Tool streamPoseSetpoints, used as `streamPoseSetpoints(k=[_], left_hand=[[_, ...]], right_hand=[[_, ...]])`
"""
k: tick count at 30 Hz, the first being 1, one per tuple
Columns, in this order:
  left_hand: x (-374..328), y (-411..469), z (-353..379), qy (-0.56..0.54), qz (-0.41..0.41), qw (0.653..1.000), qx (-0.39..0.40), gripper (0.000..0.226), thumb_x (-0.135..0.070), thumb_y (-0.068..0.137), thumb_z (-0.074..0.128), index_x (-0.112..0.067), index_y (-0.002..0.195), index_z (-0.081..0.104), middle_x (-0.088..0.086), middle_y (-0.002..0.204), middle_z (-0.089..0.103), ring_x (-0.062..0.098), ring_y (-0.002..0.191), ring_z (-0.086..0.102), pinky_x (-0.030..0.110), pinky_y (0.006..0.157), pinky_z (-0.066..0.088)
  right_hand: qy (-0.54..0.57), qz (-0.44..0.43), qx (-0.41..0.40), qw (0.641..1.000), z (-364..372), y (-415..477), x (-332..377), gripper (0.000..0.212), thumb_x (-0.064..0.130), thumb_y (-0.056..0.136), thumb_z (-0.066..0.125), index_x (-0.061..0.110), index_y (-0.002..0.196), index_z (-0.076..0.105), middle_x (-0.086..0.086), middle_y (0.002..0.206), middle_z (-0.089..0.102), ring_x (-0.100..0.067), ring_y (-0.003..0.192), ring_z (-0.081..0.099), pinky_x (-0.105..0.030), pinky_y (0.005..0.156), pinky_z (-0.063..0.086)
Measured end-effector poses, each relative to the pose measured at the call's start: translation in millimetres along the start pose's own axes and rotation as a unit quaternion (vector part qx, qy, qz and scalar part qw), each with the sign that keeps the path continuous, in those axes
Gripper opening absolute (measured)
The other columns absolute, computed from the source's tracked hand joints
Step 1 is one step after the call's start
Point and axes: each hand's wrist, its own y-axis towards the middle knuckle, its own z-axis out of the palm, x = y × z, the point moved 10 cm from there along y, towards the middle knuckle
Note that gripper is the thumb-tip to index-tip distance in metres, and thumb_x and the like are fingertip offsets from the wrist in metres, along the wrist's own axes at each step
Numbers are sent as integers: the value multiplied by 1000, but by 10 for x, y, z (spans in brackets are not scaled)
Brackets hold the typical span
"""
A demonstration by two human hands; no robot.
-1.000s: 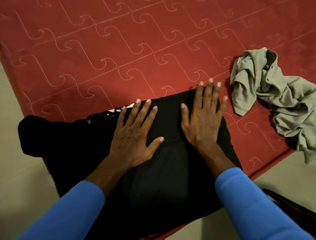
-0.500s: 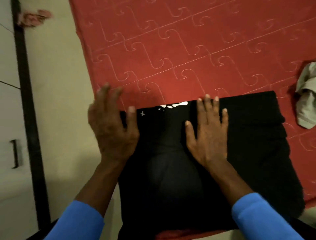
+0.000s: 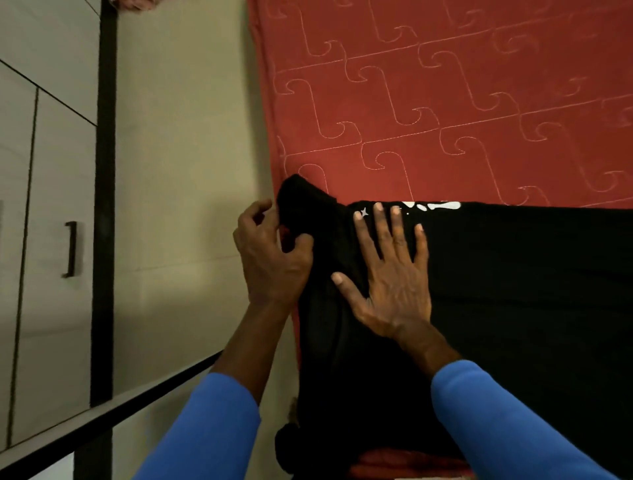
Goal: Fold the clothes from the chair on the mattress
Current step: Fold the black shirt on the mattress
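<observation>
Two hands are on one black garment (image 3: pixel 513 291).

Location of garment: it lies across the near part of the red mattress (image 3: pixel 445 102). Its left end sits at the mattress's left edge, and its right side runs out of view. A white print (image 3: pixel 435 206) shows along its far edge.

Left hand (image 3: pixel 270 253): positioned at the mattress's left edge, over the garment's left end. The fingers are curled. Thumb and fingers close narrowly on a bunched lump of black cloth (image 3: pixel 298 198), which stands up from the mattress surface. The grip is a pinch.

Right hand (image 3: pixel 394 284): laid flat on the garment, just right of the left hand and not touching it. The fingers are straight and spread wide, the thumb splayed toward the left hand. The palm presses the cloth down. The fingertips reach the garment's far edge, just beside the print, and the index tip lies next to a small white star (image 3: pixel 364 212).

Both forearms enter from the bottom in blue sleeves (image 3: pixel 205 428).

Surroundings: a pale floor (image 3: pixel 188 137) lies left of the mattress. A grey cabinet (image 3: pixel 44 205) with a dark handle (image 3: pixel 71 249) stands at far left, bordered by a dark upright strip (image 3: pixel 104 205). A pink item (image 3: pixel 135 4) at the top edge is too cropped to identify.
</observation>
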Motion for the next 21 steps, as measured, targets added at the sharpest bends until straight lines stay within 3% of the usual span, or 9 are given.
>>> streamPoseSetpoints(k=[3, 6, 8, 10, 12, 14, 16, 18, 21], left_hand=[[-40, -87, -135, -80, -30, 995, -58, 15, -33, 101, 53, -20, 102, 57, -10, 96, 67, 6, 83, 66, 26, 71, 52], [276, -29, -241, -166, -142, 973, -76, 16, -34, 108, 47, -19, 103, 50, -7, 82, 73, 11, 64, 70, 32, 66, 57], [382, 48, -206, -111, -131, 985, -7, 15, -32, 101, 57, -23, 113, 56, -8, 96, 71, 13, 80, 71, 36, 74, 57], [313, 13, -75, -7, -61, 994, 88, 47, -37, 87, 67, -26, 131, 56, -3, 121, 63, 18, 106, 65, 37, 87, 53], [126, -110, 91, 98, 29, 985, 142, 80, -49, 76, 65, -27, 150, 44, 5, 151, 43, 29, 138, 44, 48, 107, 43], [15, -193, 176, 143, 59, 978, 143, 94, -62, 76, 60, -29, 159, 31, 5, 166, 22, 30, 153, 22, 52, 118, 28], [-27, -208, 138, 155, 48, 982, 95, 91, -71, 78, 58, -29, 156, 37, 4, 167, 22, 28, 154, 21, 50, 118, 27], [-42, -226, 65, 145, 12, 989, 33, 78, -74, 80, 54, -28, 142, 53, 1, 157, 36, 25, 144, 33, 47, 112, 35], [-2, -224, 47, 103, -38, 994, -8, 63, -64, 81, 62, -24, 130, 59, 2, 136, 48, 24, 127, 46, 43, 103, 44]], right_hand=[[-16, -11, 4, 1000, -4, -5, 25, 99, 86, 89, 16, 26, 166, 3, -6, 174, -5, -29, 160, -10, -63, 125, 2], [-30, -20, 3, 999, -4, -10, 41, 106, 92, 84, 20, 26, 166, 3, -5, 174, -6, -28, 160, -11, -64, 124, 3], [-35, -19, 4, 999, 8, -7, 49, 110, 95, 81, 21, 27, 166, 2, -5, 174, -7, -28, 160, -12, -64, 124, 1], [-40, -17, 2, 999, 25, -5, 53, 106, 93, 84, 21, 29, 166, 3, -5, 174, -7, -28, 160, -12, -63, 125, -2], [-31, -12, -14, 999, 9, -8, 41, 86, 80, 95, 18, 33, 166, 6, -4, 174, -2, -28, 160, -9, -61, 126, 1], [2, -4, -42, 999, -19, -13, 8, 65, 60, 105, 15, 35, 165, 13, -1, 174, 5, -25, 161, -3, -59, 126, 6], [38, 3, -64, 997, -48, -16, -26, 57, 47, 108, 14, 34, 163, 23, 1, 173, 14, -23, 161, 3, -56, 127, 9], [60, 10, -76, 995, -67, -19, -48, 56, 44, 109, 14, 33, 161, 30, 3, 172, 19, -21, 160, 5, -53, 128, 8], [60, 12, -84, 995, -80, -27, -43, 56, 44, 109, 14, 32, 160, 34, 2, 171, 22, -21, 160, 7, -52, 128, 9]])
